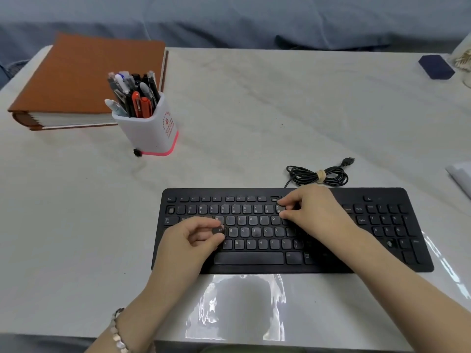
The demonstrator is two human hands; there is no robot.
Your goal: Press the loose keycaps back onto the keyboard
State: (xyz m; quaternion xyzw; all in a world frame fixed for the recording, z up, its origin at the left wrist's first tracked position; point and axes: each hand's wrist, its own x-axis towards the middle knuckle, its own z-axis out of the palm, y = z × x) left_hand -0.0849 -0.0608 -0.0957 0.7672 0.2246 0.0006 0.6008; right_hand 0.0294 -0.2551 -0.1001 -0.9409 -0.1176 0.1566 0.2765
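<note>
A black keyboard (382, 250) lies flat on the table in front of me. My left hand (188, 240) hovers over its left letter keys and pinches a dark loose keycap (218, 230) between thumb and fingers. My right hand (311, 210) is over the number row near the 0 key, with a second dark keycap (281, 208) pinched at its fingertips, low over the keys. Whether that cap sits in its socket cannot be told. Both hands hide the keys beneath them.
The keyboard's coiled black cable (318, 175) lies just behind it. A white pen cup (150, 133) full of pens stands at the left, with a brown binder (76, 77) behind it. A dark blue box (436, 67) sits far right. Clear plastic film (239, 307) lies at the near edge.
</note>
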